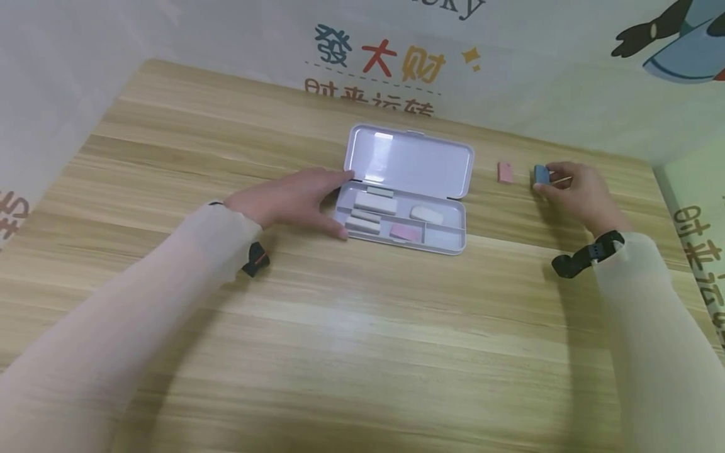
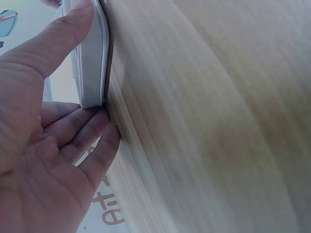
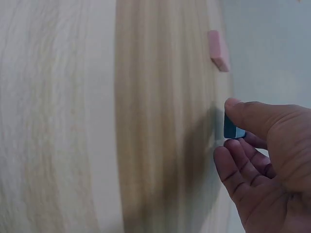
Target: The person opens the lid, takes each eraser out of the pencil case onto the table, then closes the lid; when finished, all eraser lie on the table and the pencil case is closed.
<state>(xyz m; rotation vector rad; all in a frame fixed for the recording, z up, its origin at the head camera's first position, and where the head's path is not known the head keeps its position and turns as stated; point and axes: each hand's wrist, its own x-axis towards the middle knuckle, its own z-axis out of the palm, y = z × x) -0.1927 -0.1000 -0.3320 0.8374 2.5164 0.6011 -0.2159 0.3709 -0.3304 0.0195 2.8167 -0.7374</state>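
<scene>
An opened light-lavender pencil case (image 1: pixel 444 247) lies on the table, its lid tipped back. My left hand (image 1: pixel 289 200) steadies its left end; the thumb is at the front corner and the fingers at the back, and the left wrist view shows them against the case's wall (image 2: pixel 92 73). Inside lie several whitish eraser-like blocks (image 1: pixel 376 203), a rounded white one (image 1: pixel 427 214) and a pink one (image 1: pixel 406 232). To the right, my right hand (image 1: pixel 580 192) pinches a blue eraser (image 1: pixel 541 174) between thumb and fingers. The right wrist view shows that eraser (image 3: pixel 232 127) partly covered by the thumb.
A pink eraser (image 1: pixel 505 172) lies on the wooden table (image 1: pixel 351 352) between the case and my right hand. Printed cloth (image 1: pixel 226 38) stands along the table's back and sides. Each wrist carries a dark strap with a camera (image 1: pixel 578 259).
</scene>
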